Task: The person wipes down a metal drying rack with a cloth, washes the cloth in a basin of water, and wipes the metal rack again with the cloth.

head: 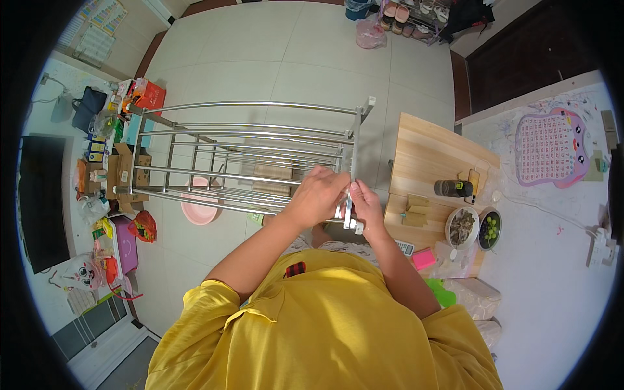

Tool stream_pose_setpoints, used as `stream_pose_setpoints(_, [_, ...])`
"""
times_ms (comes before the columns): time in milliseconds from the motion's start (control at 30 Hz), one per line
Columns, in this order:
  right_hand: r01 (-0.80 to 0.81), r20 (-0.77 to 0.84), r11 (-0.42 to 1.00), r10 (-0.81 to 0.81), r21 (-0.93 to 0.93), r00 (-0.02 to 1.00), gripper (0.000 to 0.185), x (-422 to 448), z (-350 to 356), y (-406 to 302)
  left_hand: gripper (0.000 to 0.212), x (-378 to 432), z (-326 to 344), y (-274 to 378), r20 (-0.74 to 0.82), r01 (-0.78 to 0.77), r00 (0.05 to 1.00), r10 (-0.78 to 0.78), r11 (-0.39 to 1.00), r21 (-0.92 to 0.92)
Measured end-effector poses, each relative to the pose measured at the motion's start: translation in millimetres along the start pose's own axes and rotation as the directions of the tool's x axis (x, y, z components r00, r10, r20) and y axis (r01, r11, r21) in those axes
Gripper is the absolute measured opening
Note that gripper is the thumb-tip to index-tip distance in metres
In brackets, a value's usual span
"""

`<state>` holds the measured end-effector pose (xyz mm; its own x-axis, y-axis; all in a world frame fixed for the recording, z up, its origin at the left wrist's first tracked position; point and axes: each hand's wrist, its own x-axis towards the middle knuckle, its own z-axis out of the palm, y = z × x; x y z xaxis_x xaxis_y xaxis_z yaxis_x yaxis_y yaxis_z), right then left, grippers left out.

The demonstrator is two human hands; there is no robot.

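A stainless-steel tiered rack (224, 174) of tubular rails stands before me, spanning from the left side to just right of the middle. Both of my hands are at its right end, on the flat upright of the end frame (348, 209). My left hand (319, 195) reaches over the near rails, its fingers curled against the inner side of that upright. From the outer side, my right hand (366, 204) pinches the same upright with thumb and fingers. A pale end cap (359, 227) shows just below my right hand. My fingertips are partly hidden behind the frame.
To the right, a wooden table (429, 141) holds a dark bottle (453, 188), a bowl of food (461, 228) and a bowl of grapes (489, 229). A pink basin (200, 201) sits on the floor beyond the rack. Cardboard boxes (127, 170) and bags line the left wall.
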<state>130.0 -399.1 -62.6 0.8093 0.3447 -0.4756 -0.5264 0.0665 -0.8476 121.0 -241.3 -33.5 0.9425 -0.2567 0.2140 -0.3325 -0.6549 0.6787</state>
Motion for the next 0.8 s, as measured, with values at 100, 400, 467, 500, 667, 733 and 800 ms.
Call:
stream_pose_setpoints(100, [0.013,0.028,0.999,-0.012,-0.035,1.000,0.033,2,-4,3,0.021,-3,0,1,-0.060,-0.038,0.997,0.041,0.998,0.049])
stream_pose_setpoints(400, [0.007,0.024,0.997,-0.005,-0.082,1.000,0.038,-2,0,-4,0.022,-26,-26,-15,-0.067,-0.018,0.997,0.027,0.991,0.133])
stream_pose_setpoints(467, [0.000,0.027,0.997,0.002,-0.079,1.000,0.038,-3,1,-6,0.015,-34,-34,-22,-0.071,0.032,0.997,-0.023,0.992,0.126])
stream_pose_setpoints(500, [-0.007,0.029,0.997,0.009,-0.075,1.000,0.038,-4,1,-7,0.015,-36,-37,-24,-0.070,0.032,0.997,-0.024,0.992,0.125])
stream_pose_setpoints(667, [-0.017,0.019,0.998,0.019,-0.065,1.000,0.037,-3,1,-5,0.014,-36,-55,-32,0.002,0.139,0.990,-0.139,0.990,-0.016])
stream_pose_setpoints(733, [-0.028,0.015,0.997,0.029,-0.071,0.999,0.037,-3,1,-4,0.015,-32,-56,-30,0.035,0.170,0.985,-0.169,0.985,-0.031])
stream_pose_setpoints(800, [-0.024,0.019,0.999,0.025,-0.043,1.000,0.036,-1,-1,-2,0.016,-28,-54,-29,0.068,0.200,0.978,-0.196,0.979,-0.045])
